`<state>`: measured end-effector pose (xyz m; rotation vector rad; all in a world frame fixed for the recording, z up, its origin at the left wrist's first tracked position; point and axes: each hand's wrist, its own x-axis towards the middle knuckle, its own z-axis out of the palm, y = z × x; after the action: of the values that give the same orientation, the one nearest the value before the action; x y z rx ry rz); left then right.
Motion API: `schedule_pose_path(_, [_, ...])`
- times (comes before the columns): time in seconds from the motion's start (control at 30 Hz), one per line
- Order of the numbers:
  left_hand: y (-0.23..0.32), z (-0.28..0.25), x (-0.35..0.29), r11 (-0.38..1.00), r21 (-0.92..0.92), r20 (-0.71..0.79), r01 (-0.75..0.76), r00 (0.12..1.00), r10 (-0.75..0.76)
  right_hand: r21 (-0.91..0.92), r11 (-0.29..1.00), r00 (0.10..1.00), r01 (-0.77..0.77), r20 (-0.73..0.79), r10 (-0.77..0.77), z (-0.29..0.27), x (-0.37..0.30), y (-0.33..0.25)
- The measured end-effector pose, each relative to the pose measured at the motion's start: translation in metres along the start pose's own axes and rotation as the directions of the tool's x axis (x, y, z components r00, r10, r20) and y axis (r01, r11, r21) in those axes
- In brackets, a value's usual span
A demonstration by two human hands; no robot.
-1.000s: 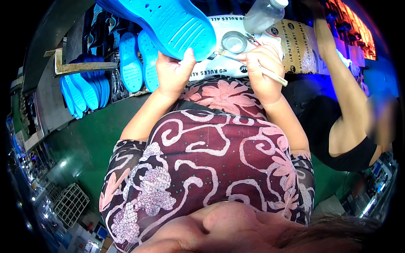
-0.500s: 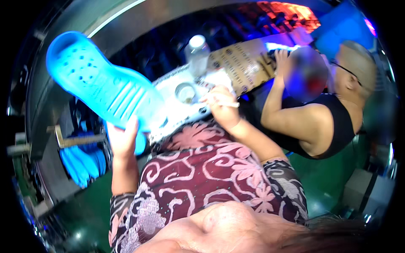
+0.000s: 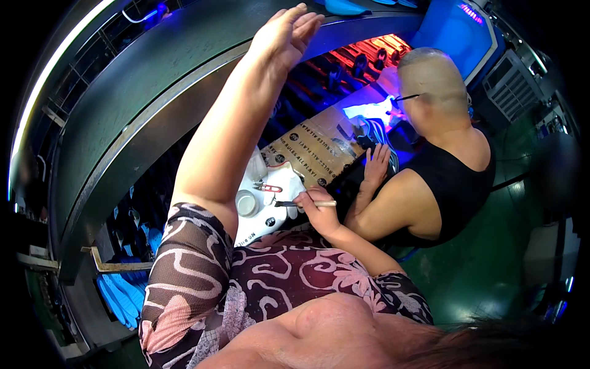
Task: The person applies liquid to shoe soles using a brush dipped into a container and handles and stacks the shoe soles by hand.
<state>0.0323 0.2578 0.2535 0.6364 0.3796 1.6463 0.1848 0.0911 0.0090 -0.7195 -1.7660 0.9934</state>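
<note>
My left hand (image 3: 287, 35) hangs high, empty, fingers extended. My right hand (image 3: 321, 208) pinches a slim pale-handled brush (image 3: 292, 203), likely keeping it handy beside the round clear cup (image 3: 247, 203).

We hold our left grip (image 3: 286, 38), outstretched and unclenched, near a blue shoe piece (image 3: 345, 7) on the raised shelf (image 3: 178, 46). In our right grip (image 3: 321, 215) we clasp a brush (image 3: 287, 203), pointed toward a round, clear dish (image 3: 247, 203). Red snips (image 3: 269, 188) lie beside the dish.
</note>
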Motion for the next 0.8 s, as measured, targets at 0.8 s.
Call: schedule_pose_path(0.8, [0.071, -0.291, -0.466, -0.556, 0.259, -0.758, 0.79, 0.523, 0.39, 0.262, 0.862, 0.9, -0.433, 0.075, 0.429, 0.008, 0.014, 0.001])
